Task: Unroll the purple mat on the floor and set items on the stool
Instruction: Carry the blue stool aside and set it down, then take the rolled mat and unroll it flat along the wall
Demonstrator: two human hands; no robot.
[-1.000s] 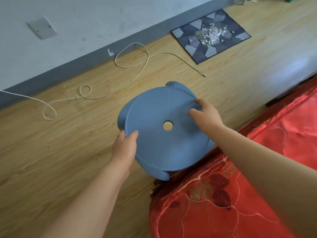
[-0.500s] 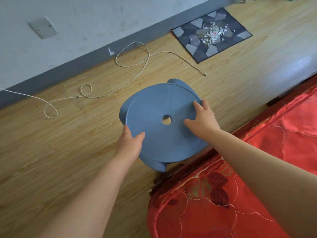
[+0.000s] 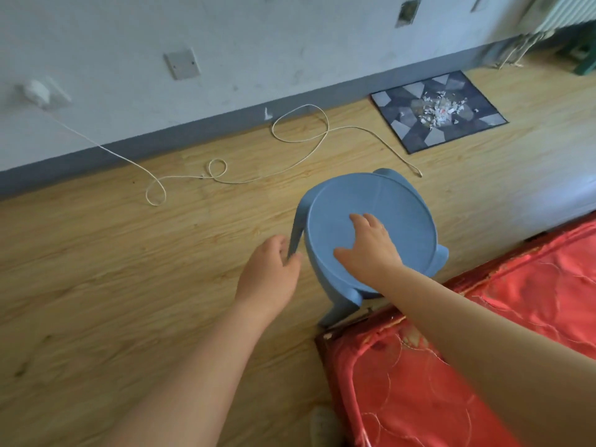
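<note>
Stool (image 3: 396, 217) now upright, seat upward.

Right hand (image 3: 369, 250) lies flat with fingers spread; left hand (image 3: 269, 274), just beside it, has fingers loosely curled.

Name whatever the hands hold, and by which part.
The left hand grips the blue stool by one leg; the right hand rests flat on its seat.
</note>
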